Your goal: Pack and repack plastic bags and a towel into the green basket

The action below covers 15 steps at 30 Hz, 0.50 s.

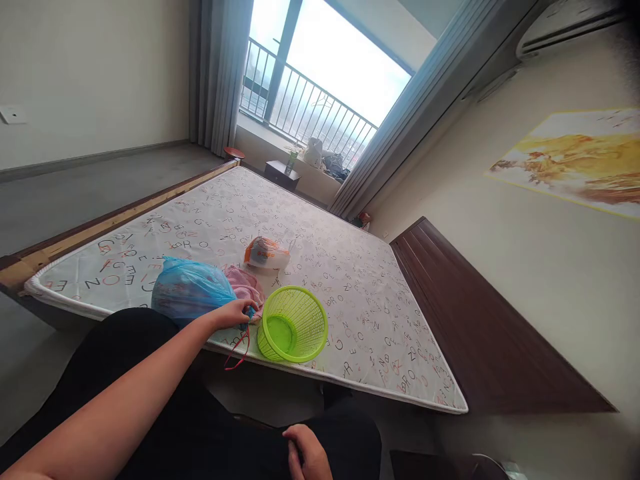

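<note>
My left hand reaches over the near edge of a bare mattress printed with letters. Its fingers pinch a small blue item, and a thin red cord hangs below it. A tied blue plastic bag lies just behind my forearm, and a crumpled pink cloth touches the hand's far side. A lime-green plastic basket lies on its side to the right of my hand. Farther on sits an orange-and-white package. My right hand rests curled on my black clothing, away from the mattress.
A dark brown headboard runs along the mattress's right side, below a wall painting. A wooden bed frame borders the left side. A small bedside cabinet and a railed window stand beyond.
</note>
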Available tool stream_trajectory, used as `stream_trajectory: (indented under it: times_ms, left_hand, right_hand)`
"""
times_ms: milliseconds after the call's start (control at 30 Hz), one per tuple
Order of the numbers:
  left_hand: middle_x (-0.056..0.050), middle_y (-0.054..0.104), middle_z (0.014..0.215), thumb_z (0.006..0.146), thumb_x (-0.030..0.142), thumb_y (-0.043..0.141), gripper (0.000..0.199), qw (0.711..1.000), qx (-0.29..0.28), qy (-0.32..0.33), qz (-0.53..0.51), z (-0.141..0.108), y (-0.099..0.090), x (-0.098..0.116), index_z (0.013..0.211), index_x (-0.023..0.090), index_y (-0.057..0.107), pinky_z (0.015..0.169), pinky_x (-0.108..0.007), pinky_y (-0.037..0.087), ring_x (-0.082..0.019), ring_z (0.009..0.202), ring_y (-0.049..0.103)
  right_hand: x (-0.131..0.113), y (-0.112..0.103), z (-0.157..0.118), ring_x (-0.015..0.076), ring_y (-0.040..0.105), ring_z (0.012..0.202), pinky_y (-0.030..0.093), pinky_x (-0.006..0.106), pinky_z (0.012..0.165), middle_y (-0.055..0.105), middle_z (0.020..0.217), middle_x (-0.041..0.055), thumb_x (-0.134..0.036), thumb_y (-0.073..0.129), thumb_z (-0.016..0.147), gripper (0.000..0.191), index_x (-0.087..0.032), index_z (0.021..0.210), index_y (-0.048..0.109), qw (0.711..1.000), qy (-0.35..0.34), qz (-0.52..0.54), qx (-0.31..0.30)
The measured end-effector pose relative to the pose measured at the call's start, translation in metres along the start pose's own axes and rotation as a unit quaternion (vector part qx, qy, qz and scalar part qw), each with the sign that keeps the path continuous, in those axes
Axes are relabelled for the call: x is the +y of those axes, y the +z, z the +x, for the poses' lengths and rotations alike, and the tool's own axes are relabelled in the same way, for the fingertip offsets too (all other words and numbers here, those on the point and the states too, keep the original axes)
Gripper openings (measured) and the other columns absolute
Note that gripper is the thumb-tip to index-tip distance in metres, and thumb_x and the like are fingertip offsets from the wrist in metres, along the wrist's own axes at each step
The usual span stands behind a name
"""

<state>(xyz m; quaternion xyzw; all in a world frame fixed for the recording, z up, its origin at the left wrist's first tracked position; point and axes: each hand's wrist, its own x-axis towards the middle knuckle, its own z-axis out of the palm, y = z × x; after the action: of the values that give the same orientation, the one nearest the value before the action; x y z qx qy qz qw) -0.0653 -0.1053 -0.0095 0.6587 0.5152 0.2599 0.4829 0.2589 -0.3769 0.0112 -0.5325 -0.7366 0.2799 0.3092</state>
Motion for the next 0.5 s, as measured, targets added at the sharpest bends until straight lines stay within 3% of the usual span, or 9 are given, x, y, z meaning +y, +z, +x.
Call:
stream_trajectory:
  times_ms: [100, 267, 367, 500]
  left_hand:
    - [0.003, 0.057, 0.074, 0.062, 0.024, 0.06, 0.046, 0.999, -0.019, 0.035, 0.01, -0.006, 0.003, 0.014, 0.105, 0.019, 0.073, 0.068, -0.024, 0.041, -0.016, 0.071, 0.054]
    - [0.0, 0.066, 0.083, 0.058, 0.013, 0.056, 0.055, 0.99, -0.068, 0.063, 0.11, -0.006, 0.009, 0.027, 0.11, 0.02, 0.072, 0.071, -0.025, 0.043, -0.018, 0.078, 0.06]
    - [-0.002, 0.069, 0.085, 0.058, 0.011, 0.055, 0.053, 0.983, -0.069, 0.068, 0.154, -0.002, 0.009, 0.024, 0.108, 0.02, 0.073, 0.072, -0.025, 0.045, -0.02, 0.079, 0.063]
    - [-0.004, 0.073, 0.085, 0.06, 0.011, 0.057, 0.049, 0.976, -0.083, 0.017, 0.2, 0.004, 0.005, 0.011, 0.105, 0.021, 0.074, 0.073, -0.027, 0.048, -0.022, 0.08, 0.066]
  right_hand:
    - [-0.026, 0.015, 0.056, 0.0215, 0.071, 0.094, 0.058, 0.033, 0.085, 0.074, 0.099, 0.0048, -0.012, 0.052, 0.09, 0.031, -0.029, 0.105, 0.073, 0.996, -0.014, 0.038, -0.08]
    - [-0.053, 0.035, 0.135, 0.0213, 0.07, 0.09, 0.056, 0.032, 0.081, 0.072, 0.098, 0.0051, -0.015, 0.054, 0.09, 0.026, -0.024, 0.105, 0.073, 0.995, -0.024, 0.064, -0.079]
    - [-0.054, 0.054, 0.165, 0.0217, 0.07, 0.09, 0.056, 0.032, 0.081, 0.073, 0.1, 0.0062, -0.015, 0.053, 0.088, 0.026, -0.021, 0.105, 0.072, 0.995, 0.009, 0.067, -0.074]
    - [-0.052, 0.085, 0.186, 0.0246, 0.068, 0.107, 0.054, 0.039, 0.097, 0.071, 0.116, 0.0083, -0.012, 0.054, 0.084, 0.039, -0.021, 0.12, 0.068, 0.994, -0.006, 0.04, -0.101]
